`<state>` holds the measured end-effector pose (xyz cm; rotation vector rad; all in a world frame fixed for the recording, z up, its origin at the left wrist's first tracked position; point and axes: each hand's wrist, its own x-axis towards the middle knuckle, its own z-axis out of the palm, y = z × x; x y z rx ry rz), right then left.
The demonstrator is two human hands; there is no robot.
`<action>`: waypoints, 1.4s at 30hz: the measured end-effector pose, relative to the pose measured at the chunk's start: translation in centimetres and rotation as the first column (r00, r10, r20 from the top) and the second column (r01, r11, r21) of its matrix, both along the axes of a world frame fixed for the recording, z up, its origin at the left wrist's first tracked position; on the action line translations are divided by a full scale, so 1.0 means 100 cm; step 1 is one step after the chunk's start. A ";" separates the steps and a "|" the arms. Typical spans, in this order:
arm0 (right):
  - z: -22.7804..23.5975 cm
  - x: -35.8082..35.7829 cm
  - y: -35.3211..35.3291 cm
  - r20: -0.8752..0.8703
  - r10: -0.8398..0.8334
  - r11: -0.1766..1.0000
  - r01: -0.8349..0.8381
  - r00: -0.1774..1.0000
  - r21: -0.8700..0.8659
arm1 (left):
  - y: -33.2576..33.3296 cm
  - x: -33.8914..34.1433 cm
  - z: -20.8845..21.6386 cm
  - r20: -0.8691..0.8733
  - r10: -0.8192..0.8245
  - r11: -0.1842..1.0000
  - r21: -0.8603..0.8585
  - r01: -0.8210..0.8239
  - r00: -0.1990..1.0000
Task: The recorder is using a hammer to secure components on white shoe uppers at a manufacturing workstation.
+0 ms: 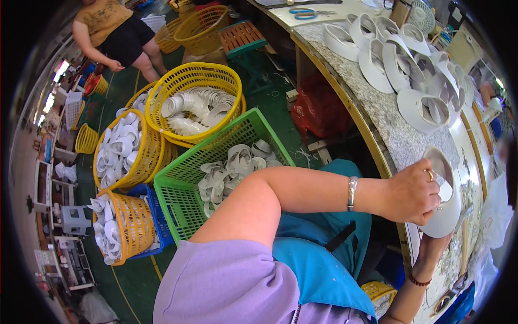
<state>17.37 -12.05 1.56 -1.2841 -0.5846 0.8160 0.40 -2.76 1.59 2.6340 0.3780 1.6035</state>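
Note:
A white looped band [440, 218], shaped like a stiff collar or a visor, is held upright at the near right part of the table. My left hand [413, 191], wearing a ring and a silver bracelet, is closed on its upper part with the fingers curled at the opening. Under the same piece is my right hand [435, 245], its wrist carrying a red bead bracelet; the white piece hides its fingers. Beyond both hands, a heap of similar white looped pieces [423, 110] lies on the speckled tabletop [372, 116].
Blue-handled scissors [303, 13] lie on the table's far end. To my left stand a green basket [178, 186], a yellow basket [232, 81] and an orange one [135, 227], all holding white pieces. Further off are a slatted stool [242, 38] and another person [116, 32].

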 end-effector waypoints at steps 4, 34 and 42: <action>-0.008 0.023 -0.006 0.574 0.106 0.974 -0.200 0.812 0.102 | 0.010 0.003 0.001 0.062 -0.039 0.998 -0.045 0.042 0.997; -0.150 -0.026 -0.121 0.701 0.689 0.720 -0.289 0.185 -0.631 | 0.007 -0.089 -0.063 -0.281 -0.046 0.952 -0.304 -0.043 0.959; -0.146 -0.024 -0.124 0.685 0.647 0.763 -0.297 0.334 -0.574 | -0.056 -0.098 -0.118 -0.793 -0.369 0.853 -0.496 -0.161 0.485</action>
